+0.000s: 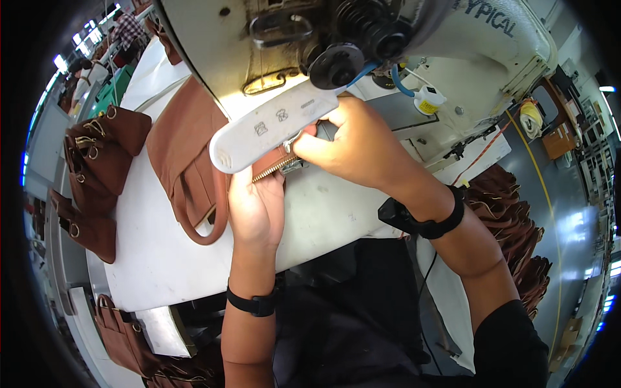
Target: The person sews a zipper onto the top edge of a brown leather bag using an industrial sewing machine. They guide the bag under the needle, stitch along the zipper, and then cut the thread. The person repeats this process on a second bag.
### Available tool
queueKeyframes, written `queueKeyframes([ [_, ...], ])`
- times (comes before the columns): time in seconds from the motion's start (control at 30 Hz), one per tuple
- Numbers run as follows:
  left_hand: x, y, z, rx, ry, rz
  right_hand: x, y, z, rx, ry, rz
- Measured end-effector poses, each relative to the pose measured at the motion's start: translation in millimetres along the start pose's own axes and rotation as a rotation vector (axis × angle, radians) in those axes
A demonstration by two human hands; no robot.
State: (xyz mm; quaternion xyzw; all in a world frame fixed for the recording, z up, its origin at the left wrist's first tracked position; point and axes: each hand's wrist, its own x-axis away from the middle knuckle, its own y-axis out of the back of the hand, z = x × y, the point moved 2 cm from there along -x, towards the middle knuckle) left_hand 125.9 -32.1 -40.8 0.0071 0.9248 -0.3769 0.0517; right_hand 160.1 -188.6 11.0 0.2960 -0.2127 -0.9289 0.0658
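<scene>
A brown leather bag (184, 139) lies on the white table under the sewing machine (272, 48), its looped handle drooping toward me. A zipper with brass-coloured teeth (275, 167) runs along the bag's edge between my hands. My left hand (257, 210), palm up, grips the zippered edge from the near side; its thumb tip is hidden under a long white lever-shaped part (272, 126). My right hand (352, 142) is closed at the zipper's right end, thumb and forefinger pressed on the brown piece beside a small metal part. The needle area is mostly covered.
More brown bags (97, 161) stand along the table's left edge, with another (123, 336) lower left. A heap of brown leather pieces (508, 226) lies to the right. A small white bottle (428, 100) sits by the machine. People work at the far left.
</scene>
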Motion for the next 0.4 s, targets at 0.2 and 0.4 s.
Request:
queueKeyframes([
  [0.2,5,4,5,0.007,-0.001,0.002,12,-8,-1,0.305,0.096,-0.136],
  [0.4,2,10,13,0.069,-0.035,-0.001,17,-1,8,0.599,0.13,-0.071],
])
